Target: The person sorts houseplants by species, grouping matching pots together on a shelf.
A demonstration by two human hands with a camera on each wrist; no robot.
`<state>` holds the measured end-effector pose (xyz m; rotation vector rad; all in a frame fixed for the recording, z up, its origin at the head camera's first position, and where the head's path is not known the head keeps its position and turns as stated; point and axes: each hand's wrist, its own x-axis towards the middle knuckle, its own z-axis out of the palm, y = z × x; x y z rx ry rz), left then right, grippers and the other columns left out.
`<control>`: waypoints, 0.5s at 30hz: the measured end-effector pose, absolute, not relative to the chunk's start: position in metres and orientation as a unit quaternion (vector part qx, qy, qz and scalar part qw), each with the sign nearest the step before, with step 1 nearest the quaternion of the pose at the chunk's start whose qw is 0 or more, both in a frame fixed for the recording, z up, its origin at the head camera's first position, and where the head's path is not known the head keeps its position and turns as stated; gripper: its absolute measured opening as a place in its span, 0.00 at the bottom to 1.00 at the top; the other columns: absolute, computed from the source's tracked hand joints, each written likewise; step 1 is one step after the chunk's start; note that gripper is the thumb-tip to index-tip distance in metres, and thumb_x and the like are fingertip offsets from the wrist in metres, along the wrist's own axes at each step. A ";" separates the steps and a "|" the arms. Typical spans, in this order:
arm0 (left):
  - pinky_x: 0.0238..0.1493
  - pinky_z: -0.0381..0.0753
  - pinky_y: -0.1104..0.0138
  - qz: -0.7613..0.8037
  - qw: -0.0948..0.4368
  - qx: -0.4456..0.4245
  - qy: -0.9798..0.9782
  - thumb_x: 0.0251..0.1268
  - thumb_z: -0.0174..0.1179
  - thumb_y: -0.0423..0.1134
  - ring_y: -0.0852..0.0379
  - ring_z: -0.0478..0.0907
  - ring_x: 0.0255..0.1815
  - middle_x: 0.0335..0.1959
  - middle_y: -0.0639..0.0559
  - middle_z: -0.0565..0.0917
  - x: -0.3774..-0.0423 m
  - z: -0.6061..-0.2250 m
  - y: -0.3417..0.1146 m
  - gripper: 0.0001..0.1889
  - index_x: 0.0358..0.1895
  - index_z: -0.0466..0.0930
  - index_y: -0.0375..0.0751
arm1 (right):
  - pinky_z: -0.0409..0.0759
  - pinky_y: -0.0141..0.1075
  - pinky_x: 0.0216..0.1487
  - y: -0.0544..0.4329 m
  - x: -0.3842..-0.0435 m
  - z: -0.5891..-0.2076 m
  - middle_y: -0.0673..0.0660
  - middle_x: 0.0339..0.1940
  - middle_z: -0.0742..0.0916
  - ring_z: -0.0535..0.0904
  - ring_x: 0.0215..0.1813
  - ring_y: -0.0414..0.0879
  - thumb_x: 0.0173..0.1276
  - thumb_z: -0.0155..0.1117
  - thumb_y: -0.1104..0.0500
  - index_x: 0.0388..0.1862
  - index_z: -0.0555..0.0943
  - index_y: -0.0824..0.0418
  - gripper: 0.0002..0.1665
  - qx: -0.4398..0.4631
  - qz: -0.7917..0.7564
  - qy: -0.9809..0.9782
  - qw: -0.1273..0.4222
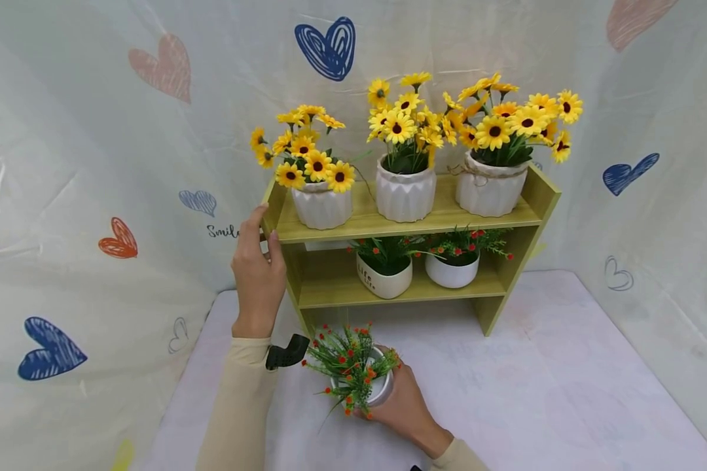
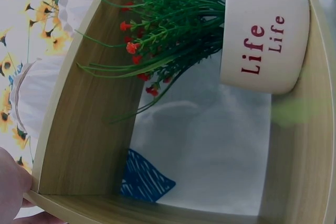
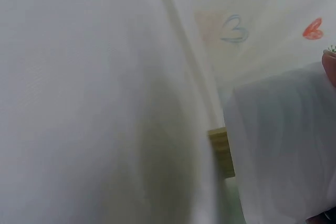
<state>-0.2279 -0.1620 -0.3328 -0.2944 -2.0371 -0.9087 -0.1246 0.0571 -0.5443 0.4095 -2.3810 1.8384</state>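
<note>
My left hand point(image 1: 260, 275) holds the left side of a two-tier wooden shelf point(image 1: 409, 227), thumb at the front edge and a finger up along the side panel. Its fingertips point(image 2: 14, 179) show at the shelf's corner in the left wrist view. In front of the shelf, my right hand point(image 1: 405, 407) grips a potted plant point(image 1: 353, 369) with small red flowers, curled round the right of its white pot point(image 3: 283, 140). On the lower tier stand a cream "Life" pot point(image 2: 265, 35) and a rounder white pot point(image 1: 452, 271), both with red flowers. The lower tier's left end is bare.
Along the top tier stand a left sunflower pot point(image 1: 323, 206), a middle one point(image 1: 406, 193) and a right one point(image 1: 491, 186) tied with twine. The white tabletop point(image 1: 565, 379) extends right and forward. Behind hangs a curtain point(image 1: 94, 131) with printed hearts.
</note>
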 end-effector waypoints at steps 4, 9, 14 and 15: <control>0.40 0.91 0.45 -0.365 0.433 -0.121 -0.815 0.82 0.54 0.28 0.36 0.83 0.46 0.59 0.32 0.81 -0.229 -0.333 -0.162 0.21 0.74 0.72 0.35 | 0.80 0.43 0.70 0.061 -0.120 -0.523 0.47 0.67 0.84 0.82 0.66 0.46 0.43 0.94 0.48 0.76 0.72 0.49 0.61 0.150 0.625 -0.764 0.053; 0.39 0.91 0.45 -0.367 0.431 -0.121 -0.815 0.83 0.53 0.29 0.36 0.82 0.45 0.60 0.32 0.81 -0.229 -0.333 -0.162 0.21 0.74 0.72 0.35 | 0.80 0.43 0.69 0.064 -0.119 -0.502 0.50 0.69 0.82 0.80 0.68 0.48 0.47 0.92 0.52 0.78 0.70 0.52 0.60 0.174 0.628 -0.755 0.077; 0.39 0.91 0.45 -0.366 0.431 -0.118 -0.816 0.83 0.53 0.29 0.36 0.83 0.45 0.61 0.32 0.81 -0.228 -0.333 -0.162 0.21 0.74 0.72 0.36 | 0.82 0.43 0.67 0.066 -0.126 -0.485 0.53 0.68 0.83 0.81 0.67 0.49 0.47 0.92 0.54 0.78 0.70 0.52 0.60 0.198 0.624 -0.748 0.109; 0.39 0.91 0.45 -0.366 0.432 -0.117 -0.816 0.83 0.53 0.29 0.36 0.83 0.45 0.61 0.32 0.81 -0.229 -0.333 -0.163 0.21 0.74 0.72 0.36 | 0.82 0.44 0.67 0.065 -0.128 -0.482 0.53 0.68 0.83 0.81 0.67 0.50 0.47 0.92 0.55 0.78 0.70 0.52 0.60 0.204 0.625 -0.744 0.115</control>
